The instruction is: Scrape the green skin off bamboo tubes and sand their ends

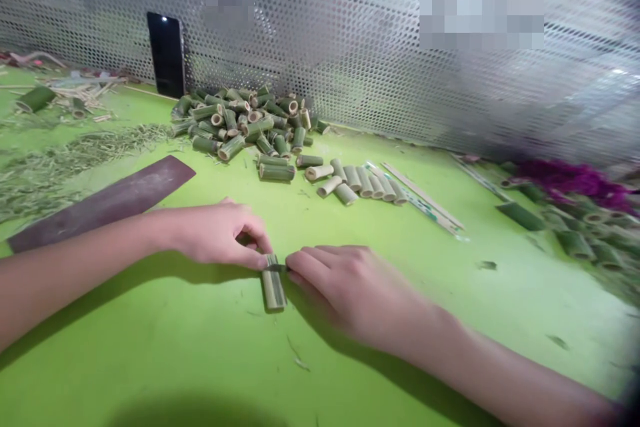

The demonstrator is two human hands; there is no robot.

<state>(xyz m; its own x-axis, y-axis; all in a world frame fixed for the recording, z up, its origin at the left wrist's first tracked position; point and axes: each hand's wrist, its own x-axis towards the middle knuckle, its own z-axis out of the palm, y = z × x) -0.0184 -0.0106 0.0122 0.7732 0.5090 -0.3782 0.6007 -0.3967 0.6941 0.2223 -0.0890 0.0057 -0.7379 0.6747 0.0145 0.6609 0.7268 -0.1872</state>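
A short green bamboo tube [273,285] lies on the green table [200,360] between my two hands. My left hand [217,233] has its fingers curled, with the thumb and fingertips pressing the tube's far end. My right hand [345,287] lies palm down just right of it, fingers together, the fingertips touching the same end. Something thin and dark shows between the fingertips; I cannot make out what it is.
A pile of cut bamboo tubes [245,121] sits by the perforated metal wall, with a row of paler pieces [357,181] beside it. A long dark blade [107,201] lies at left, shavings [60,160] beyond. A black phone [167,55] leans on the wall. Purple flowers [575,181] are at right.
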